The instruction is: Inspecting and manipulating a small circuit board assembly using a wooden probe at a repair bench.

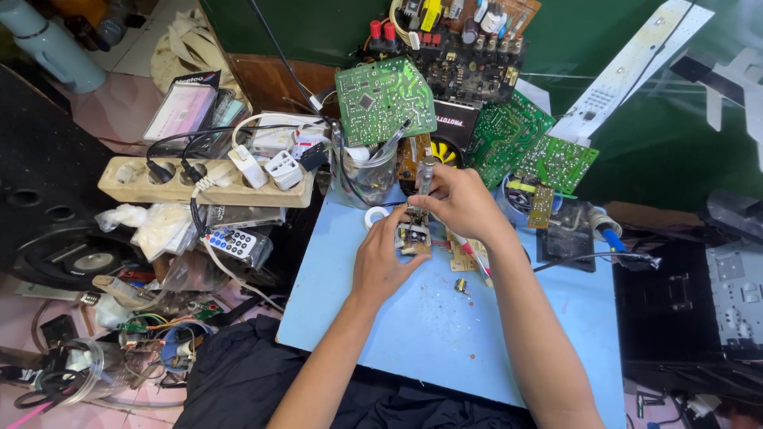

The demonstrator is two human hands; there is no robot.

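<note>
Over the blue bench (pixel 445 334), the left hand (pixel 381 262) grips a small circuit board (pixel 413 236) from below, holding it just above the surface near the bench's far edge. The right hand (pixel 457 202) is closed around a grey tool (pixel 426 175) whose tip meets the board's top. A glass jar (pixel 369 176) and a tape roll (pixel 375 216) sit just beyond, a white power strip (pixel 207 181) to the left.

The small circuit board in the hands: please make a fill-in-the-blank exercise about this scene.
1. The left hand holds a small circuit board above the light ____ mat.
2. The right hand holds a tool against the ____.
3. The power strip lies to the person's ____.

Missing words: blue; board; left
</note>
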